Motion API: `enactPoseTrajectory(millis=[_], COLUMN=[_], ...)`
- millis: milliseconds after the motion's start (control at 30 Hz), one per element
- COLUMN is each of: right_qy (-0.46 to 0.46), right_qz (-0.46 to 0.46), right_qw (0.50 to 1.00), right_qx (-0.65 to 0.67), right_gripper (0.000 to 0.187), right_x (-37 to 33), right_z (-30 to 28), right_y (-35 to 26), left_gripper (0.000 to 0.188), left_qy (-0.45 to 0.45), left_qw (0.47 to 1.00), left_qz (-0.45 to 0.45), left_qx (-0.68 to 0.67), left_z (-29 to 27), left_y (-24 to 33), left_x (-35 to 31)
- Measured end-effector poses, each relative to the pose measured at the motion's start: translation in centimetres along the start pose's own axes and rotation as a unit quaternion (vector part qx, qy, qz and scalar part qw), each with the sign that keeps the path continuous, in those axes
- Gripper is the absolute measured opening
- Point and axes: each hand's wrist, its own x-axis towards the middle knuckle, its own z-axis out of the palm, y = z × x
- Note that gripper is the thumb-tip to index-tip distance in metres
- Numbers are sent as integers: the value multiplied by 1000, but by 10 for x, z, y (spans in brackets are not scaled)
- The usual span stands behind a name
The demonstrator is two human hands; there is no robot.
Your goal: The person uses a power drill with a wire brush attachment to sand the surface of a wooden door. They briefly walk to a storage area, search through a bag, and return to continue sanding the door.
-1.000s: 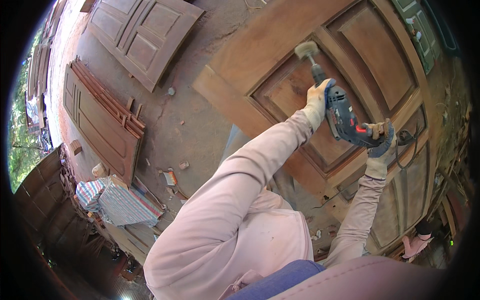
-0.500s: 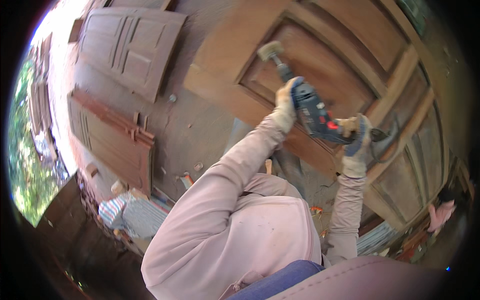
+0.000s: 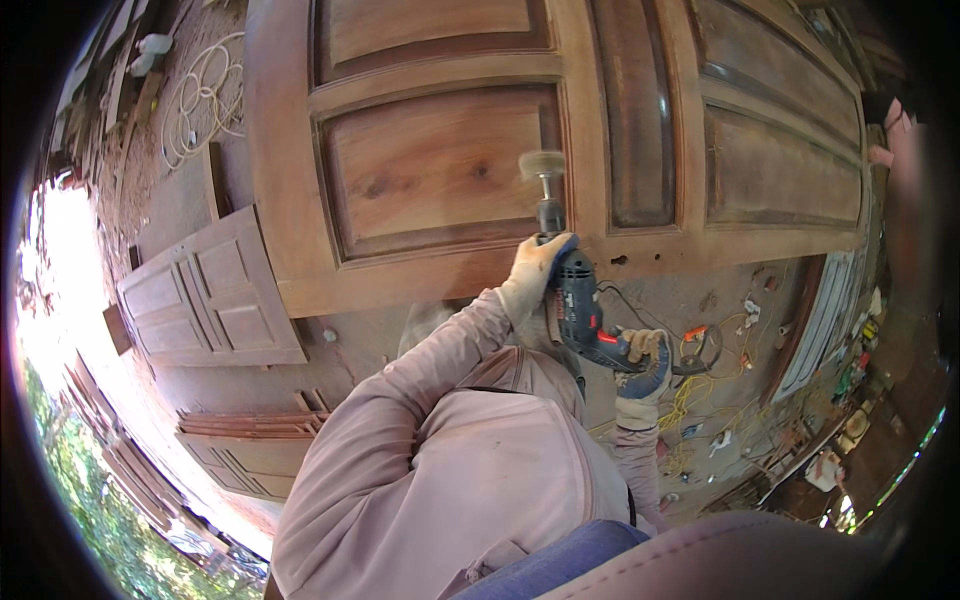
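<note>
Both my gloved hands hold a dark power drill [image 3: 580, 305] with red marks on its body. My left hand [image 3: 537, 275] is closed around its front end, behind the chuck. My right hand [image 3: 645, 370] grips the rear handle, fingers curled around it. A round, pale sanding wheel [image 3: 543, 165], blurred by motion, sits on the drill's shaft. It is at the right edge of a recessed panel in a large brown wooden door [image 3: 285, 200]; I cannot tell whether it touches the wood. A black cord [image 3: 705, 362] curves away beside my right hand.
Another panelled door [image 3: 215, 295] lies at the left, with stacked wooden pieces [image 3: 245, 425] nearer me. A pale coiled cable [image 3: 205, 100] rests at the far left. Yellow cord [image 3: 685, 405] and an orange object [image 3: 695, 333] are on the ground at right, near a grey ribbed sheet [image 3: 818, 325].
My view has turned, so the door appears straighter. The drill and both hands have moved rightward across the panel, from its left edge to its right edge.
</note>
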Motion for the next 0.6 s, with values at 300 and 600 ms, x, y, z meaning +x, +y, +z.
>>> enactPoseTrajectory(millis=[300, 600], right_qy=[-205, -240], right_qz=[19, 27], right_qw=[969, 899], right_qx=[-134, -366], right_gripper=[31, 29], right_x=[113, 340], right_z=[-43, 70], right_y=[-88, -153], left_gripper=[19, 26], left_qy=[-14, -25], left_qw=[961, 877], left_qz=[-139, 151], left_qx=[-239, -455], left_z=[59, 151], left_y=[-75, 35], left_x=[63, 193])
